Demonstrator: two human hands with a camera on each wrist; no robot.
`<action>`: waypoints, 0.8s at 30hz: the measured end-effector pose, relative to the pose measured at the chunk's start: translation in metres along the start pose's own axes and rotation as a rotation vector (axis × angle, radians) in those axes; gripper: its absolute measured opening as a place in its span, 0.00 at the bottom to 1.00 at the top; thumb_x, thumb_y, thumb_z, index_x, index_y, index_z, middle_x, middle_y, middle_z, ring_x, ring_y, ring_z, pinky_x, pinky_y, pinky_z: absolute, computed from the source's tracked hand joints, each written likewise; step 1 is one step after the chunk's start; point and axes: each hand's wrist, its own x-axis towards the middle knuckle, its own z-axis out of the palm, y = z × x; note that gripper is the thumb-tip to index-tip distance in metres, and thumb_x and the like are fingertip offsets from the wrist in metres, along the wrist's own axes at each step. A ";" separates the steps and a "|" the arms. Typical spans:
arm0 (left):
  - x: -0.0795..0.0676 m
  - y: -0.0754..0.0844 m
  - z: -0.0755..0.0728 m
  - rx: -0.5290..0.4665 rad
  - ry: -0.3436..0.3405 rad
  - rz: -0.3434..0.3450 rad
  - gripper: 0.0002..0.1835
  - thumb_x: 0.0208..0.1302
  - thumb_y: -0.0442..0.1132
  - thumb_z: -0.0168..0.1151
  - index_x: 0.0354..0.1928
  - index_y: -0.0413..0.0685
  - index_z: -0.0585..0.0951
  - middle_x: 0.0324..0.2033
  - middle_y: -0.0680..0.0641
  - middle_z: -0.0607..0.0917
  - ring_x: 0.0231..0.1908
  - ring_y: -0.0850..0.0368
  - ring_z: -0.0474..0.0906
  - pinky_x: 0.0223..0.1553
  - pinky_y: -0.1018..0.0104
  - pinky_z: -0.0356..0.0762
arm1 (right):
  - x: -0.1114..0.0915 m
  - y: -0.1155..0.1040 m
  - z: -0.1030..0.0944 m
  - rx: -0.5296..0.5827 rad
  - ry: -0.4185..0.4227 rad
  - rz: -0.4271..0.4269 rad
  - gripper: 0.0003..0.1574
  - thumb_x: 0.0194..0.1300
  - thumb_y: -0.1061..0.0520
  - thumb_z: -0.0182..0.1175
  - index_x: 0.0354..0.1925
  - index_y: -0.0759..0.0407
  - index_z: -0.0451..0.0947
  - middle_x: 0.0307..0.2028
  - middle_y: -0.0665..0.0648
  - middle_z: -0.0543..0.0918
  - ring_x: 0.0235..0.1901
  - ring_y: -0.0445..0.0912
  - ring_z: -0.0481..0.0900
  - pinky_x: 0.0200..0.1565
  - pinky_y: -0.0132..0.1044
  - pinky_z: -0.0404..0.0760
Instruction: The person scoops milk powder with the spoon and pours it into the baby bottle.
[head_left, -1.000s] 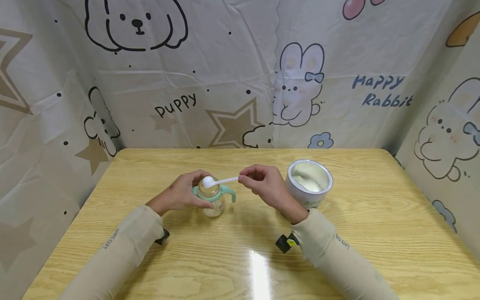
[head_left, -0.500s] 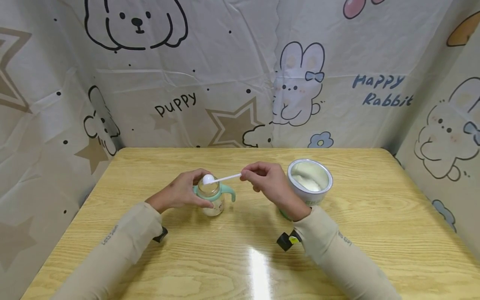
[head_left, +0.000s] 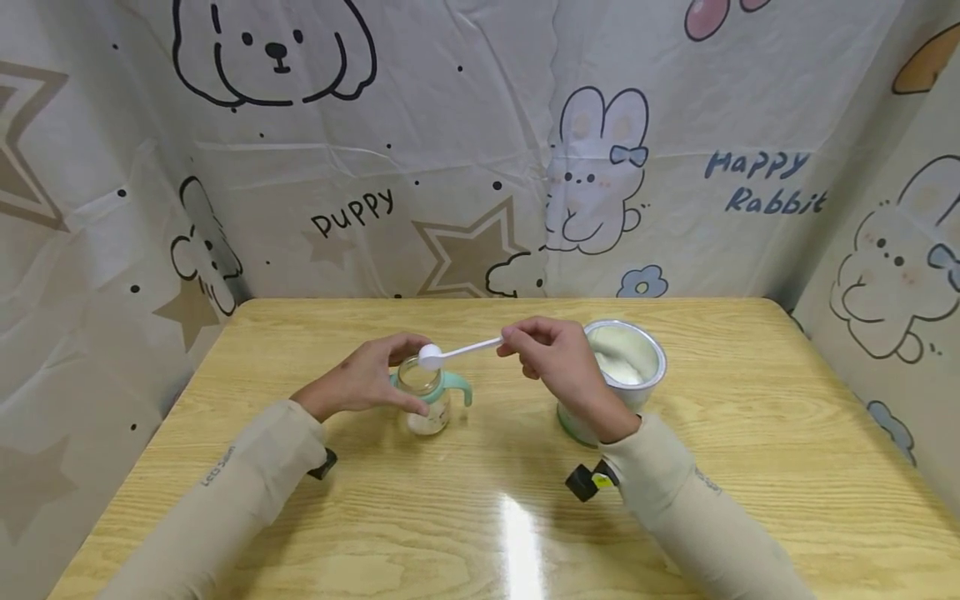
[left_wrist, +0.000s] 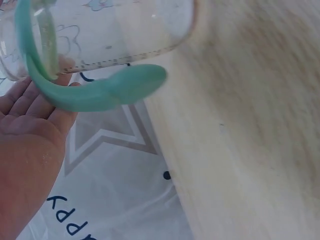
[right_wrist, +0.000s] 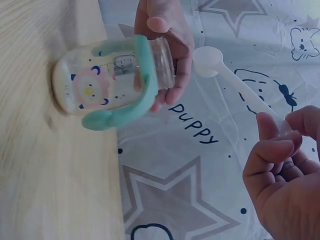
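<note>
A clear baby bottle (head_left: 426,417) with a mint-green handle collar and a printed bear stands uncapped on the table. My left hand (head_left: 369,379) holds it round the neck, thumb in front and fingers behind; pale powder shows low in the bottle. Between thumb and fingertips, my right hand (head_left: 551,354) pinches the handle end of a white measuring scoop (head_left: 472,347). The scoop's bowl is just above the bottle's mouth, apart from the rim in the right wrist view. Beyond my right wrist stands an open tin (head_left: 645,392) of pale milk powder, partly covered by that forearm.
The wooden table (head_left: 450,517) has a back edge against a cartoon-printed cloth (head_left: 465,150), which also hangs at both sides. A bright light reflection lies on the tabletop in front.
My right hand has drawn right and slightly up, taking the scoop from over the bottle's mouth toward its right side. The left hand and bottle have stayed in place.
</note>
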 end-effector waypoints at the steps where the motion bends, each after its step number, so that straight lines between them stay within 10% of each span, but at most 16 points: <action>1: 0.001 0.001 0.000 -0.006 0.001 0.009 0.45 0.46 0.43 0.83 0.66 0.38 0.71 0.60 0.43 0.78 0.65 0.43 0.71 0.67 0.45 0.66 | 0.000 -0.001 -0.002 0.000 0.004 0.000 0.15 0.72 0.56 0.61 0.42 0.70 0.82 0.30 0.53 0.86 0.20 0.40 0.67 0.25 0.29 0.70; 24: 0.028 0.037 0.006 -0.016 0.031 0.047 0.47 0.44 0.41 0.84 0.67 0.39 0.71 0.63 0.44 0.77 0.65 0.48 0.71 0.66 0.50 0.68 | -0.015 -0.021 -0.046 -0.049 0.117 -0.065 0.17 0.72 0.55 0.61 0.42 0.71 0.81 0.26 0.50 0.86 0.17 0.38 0.65 0.21 0.27 0.67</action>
